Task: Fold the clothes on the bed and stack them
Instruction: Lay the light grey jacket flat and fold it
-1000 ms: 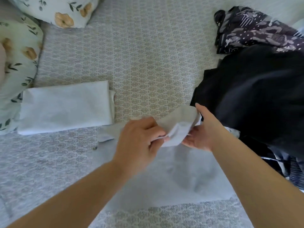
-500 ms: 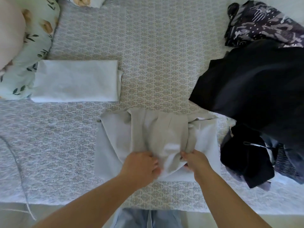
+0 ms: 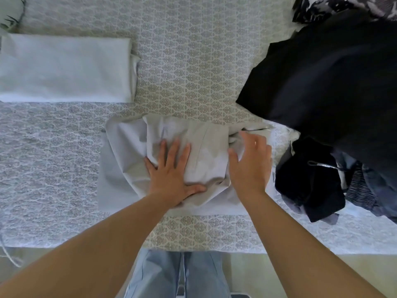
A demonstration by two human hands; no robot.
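the grey garment (image 3: pixel 199 151) lies half folded at the near edge of the bed (image 3: pixel 189 67). i see my left hand (image 3: pixel 171 175) spread flat and pressing on it, my right hand (image 3: pixel 251 162) open on its bunched right side. if i lift my palm too early, the loose fold can spring open. the dark clothes pile (image 3: pixel 326 82) just beside can catch the sleeve. the folded white piece (image 3: pixel 64 67) waits far left.

On the bed (image 3: pixel 193 67), a half-folded garment (image 3: pixel 126 168) lies near the front edge under both hands, the left hand (image 3: pixel 171 175) flat on it, with a folded cloth (image 3: pixel 64 67) behind-left and a heap of clothes (image 3: pixel 333 82) to its right.
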